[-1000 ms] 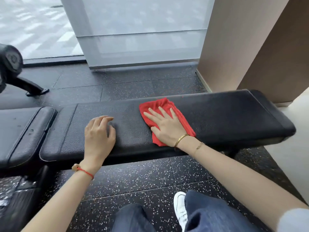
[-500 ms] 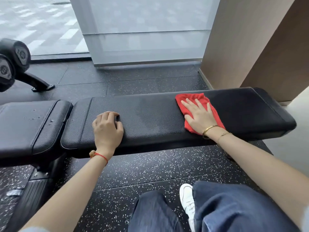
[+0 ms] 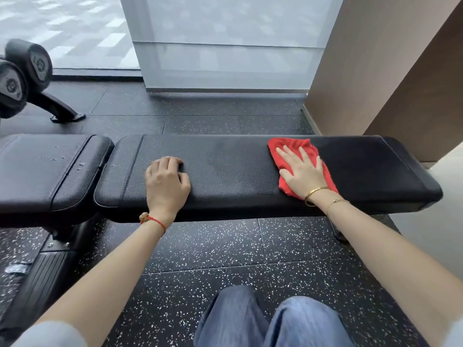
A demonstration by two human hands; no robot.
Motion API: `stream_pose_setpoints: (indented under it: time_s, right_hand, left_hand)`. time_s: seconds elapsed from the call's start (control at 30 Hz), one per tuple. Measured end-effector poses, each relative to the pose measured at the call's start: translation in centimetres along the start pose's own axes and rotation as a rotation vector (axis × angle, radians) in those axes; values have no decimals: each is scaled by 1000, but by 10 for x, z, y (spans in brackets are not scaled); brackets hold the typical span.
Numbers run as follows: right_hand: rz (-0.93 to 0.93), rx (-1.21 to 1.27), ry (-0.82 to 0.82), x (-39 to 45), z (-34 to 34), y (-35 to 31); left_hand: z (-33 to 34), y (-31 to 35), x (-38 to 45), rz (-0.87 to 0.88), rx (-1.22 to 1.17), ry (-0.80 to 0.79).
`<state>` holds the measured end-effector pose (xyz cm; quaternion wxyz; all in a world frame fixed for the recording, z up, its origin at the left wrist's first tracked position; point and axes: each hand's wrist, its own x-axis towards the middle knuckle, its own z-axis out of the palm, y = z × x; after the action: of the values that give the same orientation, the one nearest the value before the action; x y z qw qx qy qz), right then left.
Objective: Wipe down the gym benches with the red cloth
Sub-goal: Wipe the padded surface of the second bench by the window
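Black gym bench (image 3: 238, 171) is sitting on speckled floor (image 3: 213, 246). Right hand (image 3: 302, 171) is pressing flat on the red cloth (image 3: 288, 144), far right. Left hand (image 3: 166, 181) is resting curled, holding nothing.

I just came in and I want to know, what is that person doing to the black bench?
A person is cleaning a gym bench. Their right hand lies flat, fingers spread, on a red cloth and presses it onto the long black pad, towards its right end. Their left hand rests on the same pad with fingers curled, holding nothing. To the left sits another black pad with small specks on it, and nothing is touching it.
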<state>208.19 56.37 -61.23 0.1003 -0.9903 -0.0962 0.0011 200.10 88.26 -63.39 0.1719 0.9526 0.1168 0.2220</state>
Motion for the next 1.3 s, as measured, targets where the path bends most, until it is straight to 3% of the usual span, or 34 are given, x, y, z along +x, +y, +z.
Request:
stream_pose_setpoints:
  time_s: [0.2,0.33,0.53,0.7,0.9,1.1,1.3]
  right_hand:
    - [-43,-3,-43,17,4,1]
    - [-118,6,-73,47,8,-33]
    - [-391,-16,-120,46,21,-97]
    - [-598,-25,-103,23,22,-82]
    - [-547,-7,-73,43,22,-81]
    - [-367,15,-104,74,30,-136]
    - [-400,15,-84,47,41,-181]
  left_hand:
    - [3,2,1,-6,11,27]
    - [6,4,1,-13,4,63]
    - [8,2,3,-9,10,71]
    - [5,1,4,2,20,54]
    - [4,2,3,-3,21,40]
    - [3,-3,5,10,-3,41]
    - [2,-8,7,7,-37,42]
